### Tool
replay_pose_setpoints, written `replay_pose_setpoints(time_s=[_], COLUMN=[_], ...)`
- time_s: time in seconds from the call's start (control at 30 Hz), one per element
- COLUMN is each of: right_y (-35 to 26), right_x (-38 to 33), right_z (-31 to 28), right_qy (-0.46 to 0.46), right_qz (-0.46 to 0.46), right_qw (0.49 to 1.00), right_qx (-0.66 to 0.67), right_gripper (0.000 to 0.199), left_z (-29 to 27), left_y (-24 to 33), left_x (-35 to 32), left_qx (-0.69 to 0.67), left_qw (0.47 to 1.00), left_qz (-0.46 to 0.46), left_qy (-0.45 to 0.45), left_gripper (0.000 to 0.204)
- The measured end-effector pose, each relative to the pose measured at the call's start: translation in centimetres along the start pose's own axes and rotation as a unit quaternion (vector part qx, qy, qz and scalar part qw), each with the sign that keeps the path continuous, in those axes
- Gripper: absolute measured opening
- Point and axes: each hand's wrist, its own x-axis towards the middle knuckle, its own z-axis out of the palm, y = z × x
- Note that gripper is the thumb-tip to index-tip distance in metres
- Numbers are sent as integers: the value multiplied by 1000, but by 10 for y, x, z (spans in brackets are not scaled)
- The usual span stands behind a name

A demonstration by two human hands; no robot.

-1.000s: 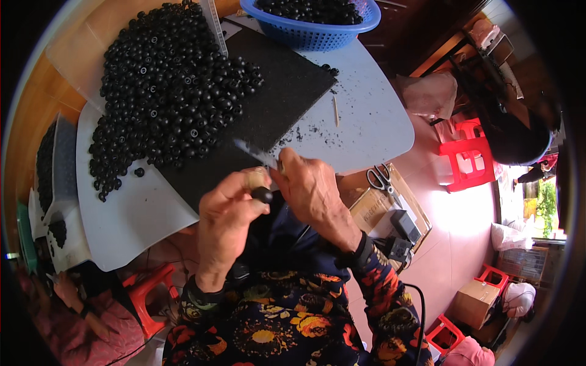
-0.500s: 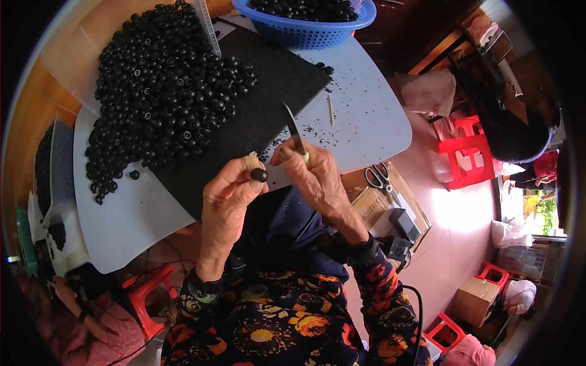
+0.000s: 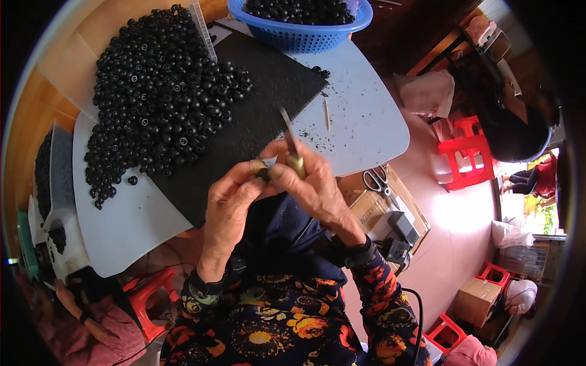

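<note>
Close together above my lap, at the table's near edge, are both hands. My left hand (image 3: 227,198) pinches a small round black piece (image 3: 264,175), partly hidden by the fingers; a pale wrap covers one fingertip. Closed round the pale green handle of a small curved knife (image 3: 287,125) is my right hand (image 3: 314,186). Its blade points up and away, and the right thumb rests against the black piece. Beyond the hands, a black mat (image 3: 262,91) lies under part of a large heap of similar glossy black pieces (image 3: 159,91).
A blue basket (image 3: 299,41) of black pieces stands at the far edge of the pale table (image 3: 372,128). A thin wooden stick (image 3: 327,114) lies among black crumbs. Scissors (image 3: 376,178) rest on a cardboard box (image 3: 366,210) at right. Another person's hand (image 3: 64,294) is at lower left.
My right hand has come in to the left, its thumb now meeting the black piece. The left fingers have turned, hiding more of that piece. The knife remains in my right hand.
</note>
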Motion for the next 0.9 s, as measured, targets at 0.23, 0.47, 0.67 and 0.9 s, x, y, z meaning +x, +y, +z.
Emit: replay_pose_setpoints(time_s=[0.23,0.47,0.67,0.9], right_y=[-3,-47,-29,12], right_x=[17,121,158,135], right_z=[13,-18,-31,-16], right_qy=[-4,174,237,-12], right_qz=[29,-70,-95,-126], right_qw=[999,982,932,908], right_qx=[-25,-37,-256,-399], right_gripper=[14,19,29,24], left_z=[-2,-23,-28,-30], left_y=[6,10,7,2], left_x=[-3,-9,-11,-4], left_qx=[-38,-19,18,18], left_qw=[996,996,996,997], left_qz=[0,40,24,24], left_qy=[81,82,89,64], left_gripper=[29,26,26,27])
